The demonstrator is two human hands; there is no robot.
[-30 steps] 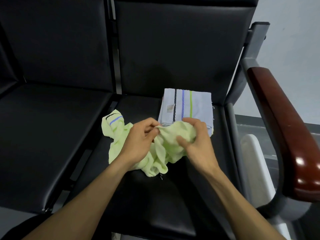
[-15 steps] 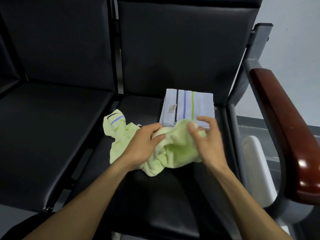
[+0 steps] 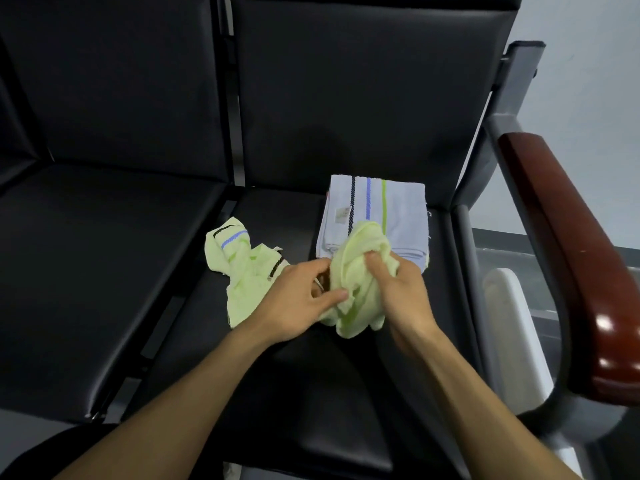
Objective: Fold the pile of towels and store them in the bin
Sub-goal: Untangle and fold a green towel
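Both hands, left hand [image 3: 294,299] and right hand [image 3: 401,296], grasp the crumpled green towel [image 3: 360,258] mid-seat; unfolding underway, corners must next be found.

Black padded seat [image 3: 346,393] bears folded white towel [image 3: 398,216] and crumpled green towel [image 3: 242,271].

Two towels, green [image 3: 360,271] and white [image 3: 401,216]; two hands [image 3: 294,303] [image 3: 405,299]; two seats [image 3: 104,271] [image 3: 311,393].

Both hands [image 3: 298,299] [image 3: 403,292] grip the crumpled green towel [image 3: 360,268]; folded white towel [image 3: 398,216] behind.
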